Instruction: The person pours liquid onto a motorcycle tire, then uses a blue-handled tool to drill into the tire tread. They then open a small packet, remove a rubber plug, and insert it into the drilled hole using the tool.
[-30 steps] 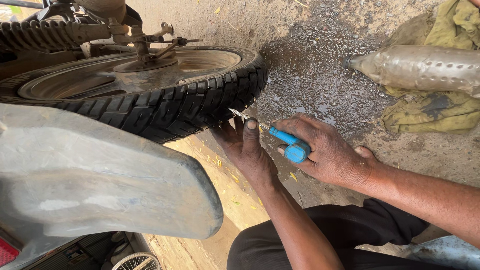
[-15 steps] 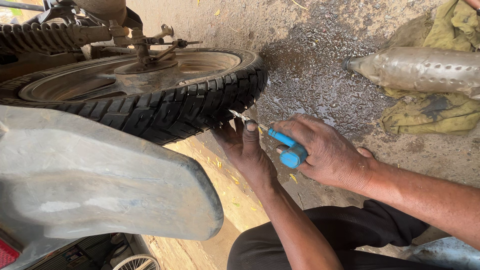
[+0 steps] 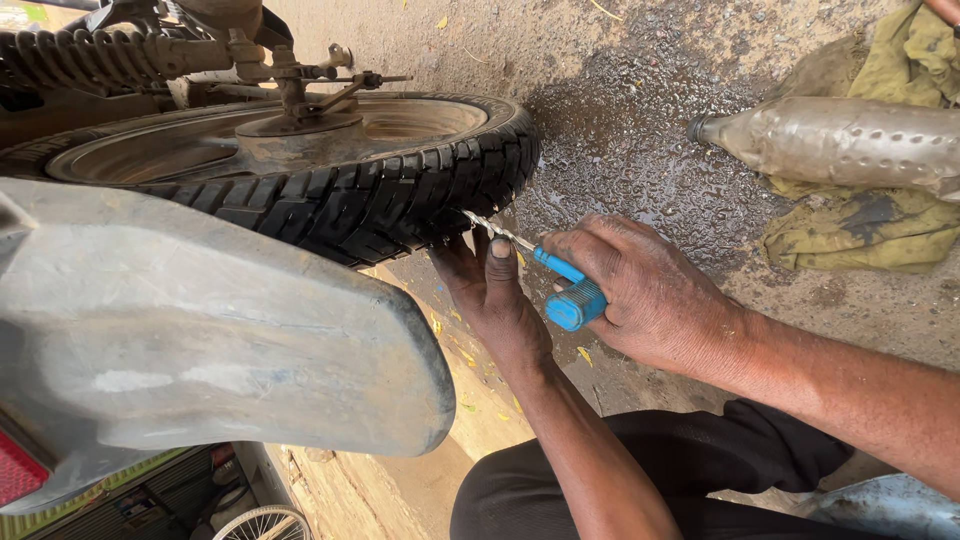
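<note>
1. While the right hand (image 3: 650,300) is closed round the blue-handled spiral metal probe tool (image 3: 560,285), its tip meets the tread of the black knobbly rubber motorcycle tyre (image 3: 380,200).
2. Left hand (image 3: 490,285) braces beside the entry point, fingers half curled and gripping nothing, thumb lying along the shaft.
3. Risk: a skewed push could slide the tip off a tread block toward the left thumb.
4. Far right, a dull metal exhaust pipe (image 3: 850,140) lies on a yellow-green rag (image 3: 880,230) over wet ground.
</note>
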The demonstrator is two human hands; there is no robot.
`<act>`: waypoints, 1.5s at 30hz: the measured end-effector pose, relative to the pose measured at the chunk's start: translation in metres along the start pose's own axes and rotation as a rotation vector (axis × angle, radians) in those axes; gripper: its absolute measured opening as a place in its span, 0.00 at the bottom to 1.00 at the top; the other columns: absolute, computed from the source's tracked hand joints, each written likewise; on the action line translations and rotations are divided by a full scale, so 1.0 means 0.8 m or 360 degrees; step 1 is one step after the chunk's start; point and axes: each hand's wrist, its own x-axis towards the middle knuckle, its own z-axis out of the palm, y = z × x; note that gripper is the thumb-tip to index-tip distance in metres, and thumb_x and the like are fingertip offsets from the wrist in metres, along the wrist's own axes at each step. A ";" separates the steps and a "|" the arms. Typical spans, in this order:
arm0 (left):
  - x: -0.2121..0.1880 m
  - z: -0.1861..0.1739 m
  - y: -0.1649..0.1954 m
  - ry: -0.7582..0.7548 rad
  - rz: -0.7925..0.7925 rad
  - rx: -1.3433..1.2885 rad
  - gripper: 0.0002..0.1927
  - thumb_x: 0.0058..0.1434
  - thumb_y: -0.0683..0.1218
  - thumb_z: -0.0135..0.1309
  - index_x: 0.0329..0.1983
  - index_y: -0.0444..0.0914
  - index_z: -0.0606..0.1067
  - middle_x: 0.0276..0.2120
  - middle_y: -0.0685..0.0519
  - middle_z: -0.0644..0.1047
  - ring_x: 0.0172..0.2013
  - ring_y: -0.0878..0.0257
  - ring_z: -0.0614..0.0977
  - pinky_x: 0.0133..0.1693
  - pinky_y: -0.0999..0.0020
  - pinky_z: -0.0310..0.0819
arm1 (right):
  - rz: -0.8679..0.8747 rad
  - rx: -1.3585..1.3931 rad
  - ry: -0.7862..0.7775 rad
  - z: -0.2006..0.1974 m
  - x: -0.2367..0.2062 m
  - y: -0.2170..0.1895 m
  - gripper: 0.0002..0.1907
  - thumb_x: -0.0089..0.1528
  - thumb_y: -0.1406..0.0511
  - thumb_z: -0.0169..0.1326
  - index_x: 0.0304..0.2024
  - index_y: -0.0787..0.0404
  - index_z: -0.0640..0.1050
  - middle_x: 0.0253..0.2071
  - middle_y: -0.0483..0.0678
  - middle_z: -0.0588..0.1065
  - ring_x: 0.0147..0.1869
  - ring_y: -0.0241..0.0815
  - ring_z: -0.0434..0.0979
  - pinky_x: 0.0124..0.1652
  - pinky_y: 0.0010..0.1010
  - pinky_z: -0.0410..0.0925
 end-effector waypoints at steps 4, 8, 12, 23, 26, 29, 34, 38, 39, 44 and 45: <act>0.000 -0.001 0.001 0.0014 -0.0060 -0.0050 0.50 0.61 0.49 0.63 0.79 0.36 0.48 0.77 0.39 0.55 0.75 0.42 0.59 0.72 0.49 0.54 | 0.0014 0.0027 0.0023 0.000 0.001 -0.001 0.29 0.53 0.65 0.65 0.55 0.64 0.73 0.43 0.54 0.74 0.49 0.57 0.76 0.47 0.47 0.70; 0.000 0.001 0.003 0.0040 -0.0100 -0.0069 0.51 0.59 0.49 0.64 0.79 0.36 0.48 0.76 0.39 0.56 0.74 0.42 0.60 0.71 0.48 0.55 | 0.0048 0.0111 0.0044 0.001 0.000 -0.003 0.28 0.53 0.66 0.63 0.55 0.65 0.74 0.42 0.54 0.74 0.47 0.55 0.78 0.44 0.45 0.72; 0.001 0.004 0.002 0.0021 -0.0088 -0.0144 0.51 0.59 0.47 0.65 0.79 0.35 0.49 0.76 0.40 0.56 0.75 0.43 0.60 0.71 0.48 0.54 | 0.0118 0.0203 0.0046 0.001 0.000 0.001 0.25 0.56 0.64 0.64 0.54 0.64 0.74 0.41 0.53 0.74 0.43 0.50 0.80 0.40 0.40 0.74; 0.001 0.001 -0.009 -0.0017 0.0063 -0.0109 0.54 0.57 0.45 0.68 0.80 0.35 0.48 0.77 0.40 0.56 0.76 0.46 0.58 0.75 0.46 0.46 | -0.0128 0.0256 0.0331 0.003 -0.011 0.023 0.19 0.58 0.64 0.64 0.50 0.63 0.77 0.42 0.52 0.76 0.46 0.48 0.81 0.43 0.39 0.75; 0.002 0.001 -0.009 -0.0014 0.0075 -0.0087 0.54 0.58 0.46 0.67 0.80 0.35 0.47 0.76 0.41 0.57 0.76 0.48 0.58 0.75 0.47 0.46 | -0.0055 0.0325 0.0268 0.006 -0.011 0.023 0.20 0.59 0.64 0.63 0.51 0.63 0.77 0.41 0.52 0.76 0.44 0.47 0.82 0.41 0.38 0.75; 0.002 0.002 -0.008 0.0015 0.0070 -0.0057 0.53 0.58 0.46 0.67 0.80 0.34 0.49 0.75 0.40 0.58 0.75 0.49 0.59 0.75 0.48 0.47 | -0.0081 0.0253 0.0303 0.008 -0.009 0.022 0.20 0.58 0.64 0.63 0.51 0.63 0.77 0.41 0.52 0.76 0.44 0.49 0.81 0.41 0.39 0.74; 0.002 0.003 -0.010 0.0043 0.0035 -0.0101 0.52 0.58 0.45 0.67 0.79 0.34 0.50 0.74 0.41 0.59 0.73 0.49 0.61 0.73 0.48 0.51 | -0.0106 0.0280 0.0334 0.009 -0.010 0.022 0.20 0.58 0.64 0.64 0.52 0.63 0.77 0.41 0.53 0.76 0.45 0.49 0.81 0.42 0.39 0.74; 0.002 0.004 -0.010 0.0035 0.0070 -0.0067 0.51 0.59 0.45 0.66 0.79 0.35 0.50 0.74 0.41 0.60 0.73 0.50 0.61 0.74 0.50 0.50 | -0.0114 0.0272 0.0330 0.010 -0.009 0.023 0.20 0.58 0.64 0.63 0.52 0.64 0.77 0.41 0.53 0.76 0.46 0.50 0.81 0.43 0.39 0.74; 0.002 0.004 -0.010 0.0034 0.0067 -0.0067 0.51 0.59 0.45 0.66 0.79 0.34 0.50 0.74 0.41 0.60 0.73 0.50 0.61 0.74 0.50 0.51 | -0.0123 0.0288 0.0322 0.011 -0.009 0.023 0.20 0.58 0.64 0.63 0.52 0.64 0.77 0.41 0.53 0.76 0.46 0.49 0.81 0.43 0.39 0.74; 0.001 0.005 -0.007 0.0034 0.0078 -0.0060 0.49 0.60 0.44 0.65 0.79 0.34 0.51 0.75 0.40 0.60 0.74 0.49 0.61 0.75 0.49 0.50 | -0.0139 0.0310 0.0289 0.011 -0.007 0.024 0.20 0.59 0.64 0.63 0.51 0.64 0.77 0.41 0.53 0.76 0.45 0.49 0.81 0.44 0.39 0.74; 0.001 0.005 -0.006 0.0049 0.0074 -0.0034 0.49 0.60 0.44 0.65 0.79 0.34 0.51 0.75 0.40 0.59 0.75 0.50 0.60 0.75 0.48 0.50 | -0.0136 0.0310 0.0293 0.011 -0.007 0.024 0.20 0.59 0.64 0.63 0.51 0.64 0.77 0.42 0.53 0.76 0.46 0.49 0.81 0.44 0.39 0.74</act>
